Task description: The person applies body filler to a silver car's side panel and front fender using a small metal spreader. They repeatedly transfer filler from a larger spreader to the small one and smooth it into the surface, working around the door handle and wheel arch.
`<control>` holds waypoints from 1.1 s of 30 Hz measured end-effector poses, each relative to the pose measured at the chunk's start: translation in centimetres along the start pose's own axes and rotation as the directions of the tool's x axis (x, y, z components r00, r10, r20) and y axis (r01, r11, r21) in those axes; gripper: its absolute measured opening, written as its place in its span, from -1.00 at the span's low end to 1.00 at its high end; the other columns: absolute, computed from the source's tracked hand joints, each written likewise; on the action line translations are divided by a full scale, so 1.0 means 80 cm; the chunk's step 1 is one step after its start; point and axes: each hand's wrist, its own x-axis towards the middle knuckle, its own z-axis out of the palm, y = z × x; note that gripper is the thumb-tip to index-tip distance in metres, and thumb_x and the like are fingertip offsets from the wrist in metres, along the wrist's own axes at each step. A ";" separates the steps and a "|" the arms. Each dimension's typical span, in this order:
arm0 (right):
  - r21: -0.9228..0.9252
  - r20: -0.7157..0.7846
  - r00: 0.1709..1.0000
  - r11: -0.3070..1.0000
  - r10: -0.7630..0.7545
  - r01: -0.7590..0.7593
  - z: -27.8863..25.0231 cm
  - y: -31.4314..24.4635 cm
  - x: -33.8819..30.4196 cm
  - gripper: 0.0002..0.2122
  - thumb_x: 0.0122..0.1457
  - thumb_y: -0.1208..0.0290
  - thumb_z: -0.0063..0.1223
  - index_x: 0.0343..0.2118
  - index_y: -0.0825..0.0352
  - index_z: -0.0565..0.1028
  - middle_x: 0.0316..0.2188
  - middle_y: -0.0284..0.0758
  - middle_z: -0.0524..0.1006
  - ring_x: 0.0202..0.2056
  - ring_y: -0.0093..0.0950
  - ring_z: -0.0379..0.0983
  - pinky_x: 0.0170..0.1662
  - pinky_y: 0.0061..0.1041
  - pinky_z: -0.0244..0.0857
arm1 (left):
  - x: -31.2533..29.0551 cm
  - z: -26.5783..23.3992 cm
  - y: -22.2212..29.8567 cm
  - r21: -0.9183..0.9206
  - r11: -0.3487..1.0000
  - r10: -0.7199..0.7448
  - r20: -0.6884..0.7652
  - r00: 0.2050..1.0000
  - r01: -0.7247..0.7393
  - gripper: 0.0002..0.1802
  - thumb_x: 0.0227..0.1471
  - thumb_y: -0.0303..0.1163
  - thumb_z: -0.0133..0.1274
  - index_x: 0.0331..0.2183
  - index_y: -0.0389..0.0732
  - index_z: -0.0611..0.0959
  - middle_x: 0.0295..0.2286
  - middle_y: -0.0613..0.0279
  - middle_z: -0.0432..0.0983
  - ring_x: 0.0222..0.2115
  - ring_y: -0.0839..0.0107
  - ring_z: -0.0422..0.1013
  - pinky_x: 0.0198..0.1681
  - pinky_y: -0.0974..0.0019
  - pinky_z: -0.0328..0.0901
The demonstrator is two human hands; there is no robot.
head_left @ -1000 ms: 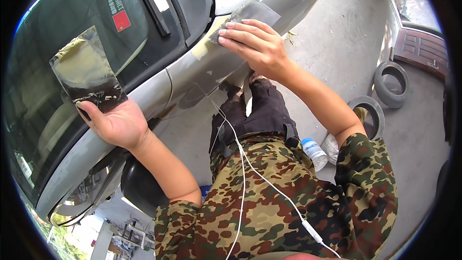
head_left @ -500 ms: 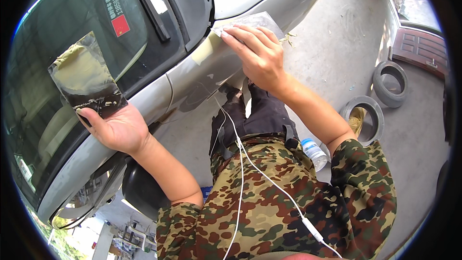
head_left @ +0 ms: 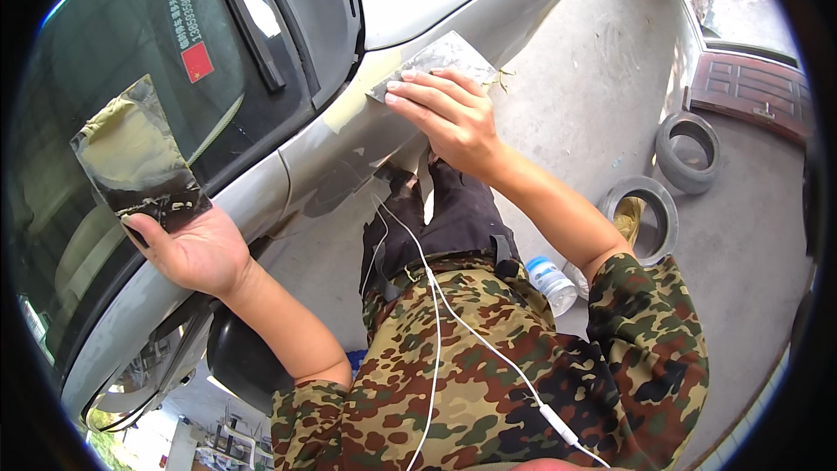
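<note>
My left hand (head_left: 205, 251) grips the lower end of a dark putty board (head_left: 139, 153), thumb in front, held up before the windshield. Pale yellow putty is spread over the board's upper part, with dried smears near my thumb. My right hand (head_left: 458, 122) holds a thin, flat grey putty spreader (head_left: 451, 52) with its fingers laid across the near side. The spreader is over the silver front fender (head_left: 327, 135), beside a pale yellow putty patch (head_left: 349, 105). Whether its lower edge touches the panel is hidden by my fingers.
The car's windshield (head_left: 105, 61) and wiper (head_left: 247, 26) are at left, the side mirror (head_left: 244, 349) below my left forearm. Two tires (head_left: 643, 240) and a plastic bottle (head_left: 549, 286) are on the floor at right. A white earphone cord (head_left: 488, 340) hangs over my shirt.
The whole view has shifted, so the car and both hands appear farther left and slightly lower. The spreader has tilted, showing more of its face. Both hands keep their holds.
</note>
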 end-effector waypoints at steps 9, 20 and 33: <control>0.039 0.000 0.996 0.995 -0.088 0.088 0.004 0.022 0.032 -0.74 0.10 0.47 0.20 -0.12 0.14 0.67 -0.09 -0.50 0.67 0.01 -0.51 0.59 0.07 -0.36 0.45 | -0.001 0.003 0.002 0.010 1.000 0.012 0.006 1.000 -0.012 -0.45 0.39 -0.19 -0.05 0.23 -0.36 0.42 0.19 0.07 0.39 0.18 0.23 0.35 0.30 0.10 0.19; 0.089 0.056 0.984 0.982 -0.170 0.165 -0.013 0.024 0.020 -0.74 0.11 0.47 0.21 -0.11 0.14 0.67 -0.04 -0.49 0.66 0.04 -0.54 0.59 0.09 -0.40 0.44 | -0.002 0.001 0.003 0.009 1.000 0.020 0.005 1.000 -0.020 -0.45 0.40 -0.20 -0.06 0.24 -0.37 0.41 0.22 0.06 0.37 0.19 0.23 0.34 0.30 0.10 0.19; 0.085 0.071 0.991 0.991 -0.111 0.105 -0.009 0.010 0.002 -0.72 0.09 0.48 0.19 -0.10 0.16 0.67 -0.06 -0.48 0.65 0.03 -0.51 0.58 0.09 -0.37 0.43 | -0.007 -0.002 0.005 -0.005 1.000 -0.006 0.043 0.999 0.007 -0.45 0.39 -0.19 -0.04 0.23 -0.37 0.42 0.19 0.08 0.40 0.18 0.23 0.35 0.28 0.09 0.21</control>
